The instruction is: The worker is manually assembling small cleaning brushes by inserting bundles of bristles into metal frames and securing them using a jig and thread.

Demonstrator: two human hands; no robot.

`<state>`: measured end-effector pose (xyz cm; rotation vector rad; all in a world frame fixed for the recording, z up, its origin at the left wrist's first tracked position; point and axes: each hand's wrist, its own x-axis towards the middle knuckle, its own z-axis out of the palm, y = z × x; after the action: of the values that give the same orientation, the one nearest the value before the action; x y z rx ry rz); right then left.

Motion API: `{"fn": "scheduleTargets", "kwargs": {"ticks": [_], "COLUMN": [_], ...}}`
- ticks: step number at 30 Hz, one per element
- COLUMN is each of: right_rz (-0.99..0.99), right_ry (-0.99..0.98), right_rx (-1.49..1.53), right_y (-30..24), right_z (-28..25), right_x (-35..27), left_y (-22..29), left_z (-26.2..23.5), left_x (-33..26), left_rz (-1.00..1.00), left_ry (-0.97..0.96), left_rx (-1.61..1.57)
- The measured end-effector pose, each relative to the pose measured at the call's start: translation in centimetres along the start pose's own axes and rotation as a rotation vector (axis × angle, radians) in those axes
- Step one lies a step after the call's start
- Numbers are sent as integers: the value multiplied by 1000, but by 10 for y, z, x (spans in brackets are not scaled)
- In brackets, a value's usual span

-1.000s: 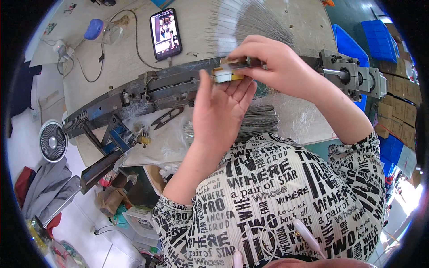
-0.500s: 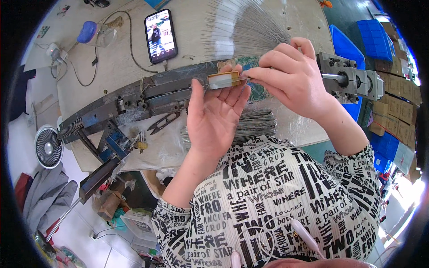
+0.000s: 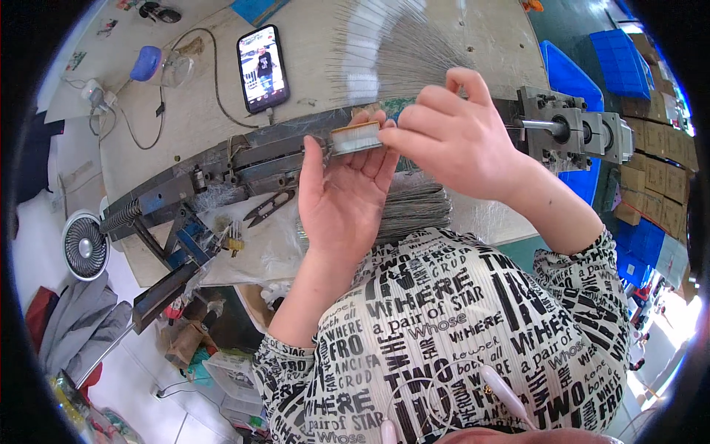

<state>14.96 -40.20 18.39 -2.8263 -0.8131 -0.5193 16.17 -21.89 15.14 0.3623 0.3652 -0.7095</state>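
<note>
The left hand [image 3: 342,196] and right hand [image 3: 458,144] met at a pale block [image 3: 356,139] over the metal bar [image 3: 274,152].
The left was open, the block across its fingers; the right curled at the block's end, grip unclear. A phone [image 3: 263,68] lay beyond the bar, snips [image 3: 269,208] on the near side.

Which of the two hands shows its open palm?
The left hand: its palm faces the camera, with a small pale block against it. The right hand, near the block's right end, shows its back.
</note>
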Motion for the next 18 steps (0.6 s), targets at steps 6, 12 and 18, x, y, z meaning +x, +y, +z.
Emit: {"fn": "scheduleTargets", "kwargs": {"ticks": [6, 12, 18], "right_rz": [48, 154, 205], "right_ry": [-27, -39, -63], "right_rx": [71, 130, 142], "right_y": [10, 6, 10], "right_z": [1, 6, 4], "right_x": [3, -6, -21], "left_y": [1, 7, 4], "left_z": [3, 8, 13], "left_x": [0, -4, 0], "left_rz": [9, -43, -76], "left_ry": [72, 21, 15], "left_rx": [-52, 48, 117]}}
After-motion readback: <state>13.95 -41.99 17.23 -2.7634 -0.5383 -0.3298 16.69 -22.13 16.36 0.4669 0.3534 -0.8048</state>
